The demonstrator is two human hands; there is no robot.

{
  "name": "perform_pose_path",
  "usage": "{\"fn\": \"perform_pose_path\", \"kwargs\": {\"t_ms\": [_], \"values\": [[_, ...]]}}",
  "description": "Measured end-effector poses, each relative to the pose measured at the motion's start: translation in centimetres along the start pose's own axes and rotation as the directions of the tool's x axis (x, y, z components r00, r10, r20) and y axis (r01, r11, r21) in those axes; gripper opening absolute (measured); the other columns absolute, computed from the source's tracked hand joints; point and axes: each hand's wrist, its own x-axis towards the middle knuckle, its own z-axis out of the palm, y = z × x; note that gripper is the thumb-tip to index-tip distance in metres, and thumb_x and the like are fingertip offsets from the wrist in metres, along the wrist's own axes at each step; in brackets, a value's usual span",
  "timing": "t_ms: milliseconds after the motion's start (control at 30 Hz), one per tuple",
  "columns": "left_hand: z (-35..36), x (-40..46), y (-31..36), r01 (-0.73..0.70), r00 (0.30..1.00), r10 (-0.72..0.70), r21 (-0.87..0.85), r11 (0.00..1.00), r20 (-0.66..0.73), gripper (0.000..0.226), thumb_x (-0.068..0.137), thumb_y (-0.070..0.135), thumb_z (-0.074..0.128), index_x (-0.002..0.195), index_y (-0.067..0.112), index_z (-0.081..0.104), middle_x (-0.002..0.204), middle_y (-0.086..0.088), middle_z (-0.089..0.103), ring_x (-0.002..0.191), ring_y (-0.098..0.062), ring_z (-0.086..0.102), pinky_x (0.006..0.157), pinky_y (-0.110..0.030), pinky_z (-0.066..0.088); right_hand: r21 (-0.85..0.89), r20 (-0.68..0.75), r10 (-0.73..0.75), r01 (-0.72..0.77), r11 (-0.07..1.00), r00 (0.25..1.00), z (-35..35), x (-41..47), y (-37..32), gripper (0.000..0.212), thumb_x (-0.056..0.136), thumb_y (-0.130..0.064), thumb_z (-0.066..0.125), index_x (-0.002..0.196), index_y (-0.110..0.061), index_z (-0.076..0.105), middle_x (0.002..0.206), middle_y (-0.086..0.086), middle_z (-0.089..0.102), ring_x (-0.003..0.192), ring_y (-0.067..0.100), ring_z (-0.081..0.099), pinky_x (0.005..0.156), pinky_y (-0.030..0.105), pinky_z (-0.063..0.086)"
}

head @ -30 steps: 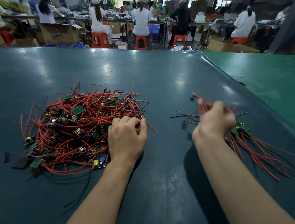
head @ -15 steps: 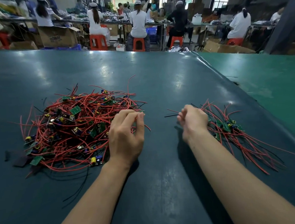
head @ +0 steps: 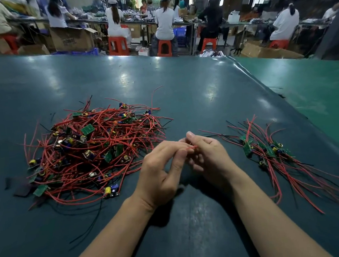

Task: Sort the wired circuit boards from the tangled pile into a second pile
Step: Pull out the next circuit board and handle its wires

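Left hand (head: 159, 169) and right hand (head: 209, 155) meet mid-surface, fingers curled, pinching red wire (head: 190, 147) between them; board end hidden, probably behind fingers. Tangled pile (head: 93, 150) just left, sorted pile (head: 268, 153) right, apart. Risk: wire snagged in tangle, so pull drags neighbours across dark green surface (head: 181, 86) or strains solder joint.

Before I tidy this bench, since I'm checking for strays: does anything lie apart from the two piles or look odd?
Yes. Dark flat scraps lie at the big pile's left edge, and loose black wires trail from it toward the person. The small pile looks orderly.
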Motion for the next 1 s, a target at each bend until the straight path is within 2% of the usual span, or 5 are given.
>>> {"fn": "perform_pose_path", "kwargs": {"t_ms": [133, 367, 567, 767, 1000], "values": [[-0.4, 0.5, -0.5, 0.150, 0.968, -0.123, 0.113, 0.982, -0.218, 0.029, 0.098, 0.017, 0.047, 0.085, 0.007, 0.070, 0.083, 0.003, 0.067, 0.082, -0.016, 0.063, 0.076, -0.032, 0.049, 0.268, -0.043, 0.030, -0.018, 0.963, 0.999, -0.2, 0.4, -0.4, 0.031, 0.075, -0.023, 0.069, 0.102, -0.009, 0.064, 0.083, 0.011, 0.073, 0.063, 0.014, 0.066, 0.055, 0.019, 0.051], [-0.3, 1.1, -0.5, 0.440, 0.800, -0.554, -0.400, 0.804, -0.232, 0.029, 0.093, 0.020, 0.052, 0.077, 0.008, 0.072, 0.059, -0.006, 0.065, 0.054, -0.016, 0.059, 0.053, -0.023, 0.047, 0.350, 0.035, 0.089, -0.096, 0.932, 0.995, 0.0, 1.1, -0.2, 0.030, 0.067, 0.001, 0.069, 0.096, -0.006, 0.072, 0.083, 0.010, 0.071, 0.075, 0.019, 0.070, 0.076, 0.027, 0.059], [-1.3, 1.6, -0.4, 0.507, 0.639, -0.768, -0.771, 0.385, 0.037, 0.044, 0.086, 0.039, 0.049, 0.066, 0.010, 0.075, 0.064, -0.009, 0.065, 0.059, -0.019, 0.059, 0.055, -0.026, 0.047, 0.231, 0.234, 0.069, -0.124, 0.965, 0.970, -1.3, 0.1, -1.1, 0.029, 0.052, -0.010, 0.090, 0.078, -0.013, 0.079, 0.071, 0.002, 0.070, 0.067, 0.012, 0.067, 0.060, 0.024, 0.054], [-0.3, 1.7, -0.2, 0.671, 0.569, -0.812, -0.645, 0.364, 0.134, 0.049, 0.101, 0.032, 0.038, 0.080, 0.003, 0.071, 0.067, -0.013, 0.067, 0.056, -0.019, 0.058, 0.055, -0.025, 0.047, 0.298, -0.107, -0.071, 0.100, 0.949, 0.992, -0.2, -0.1, -1.4, 0.007, 0.076, -0.014, 0.065, 0.083, -0.015, 0.065, 0.087, 0.006, 0.076, 0.072, 0.014, 0.071, 0.066, 0.025, 0.056], [-0.5, 1.7, -0.2, 0.712, 0.617, -0.722, -0.613, 0.343, 0.312, 0.074, 0.078, 0.074, 0.047, 0.095, 0.006, 0.073, 0.080, -0.017, 0.071, 0.060, -0.023, 0.061, 0.060, -0.028, 0.049, 0.207, -0.378, -0.211, 0.305, 0.930, 0.901, 0.7, -0.2, -0.4, 0.013, 0.097, -0.014, 0.054, 0.092, -0.018, 0.043, 0.092, 0.006, 0.077, 0.085, 0.018, 0.069, 0.070, 0.027, 0.051]]}}
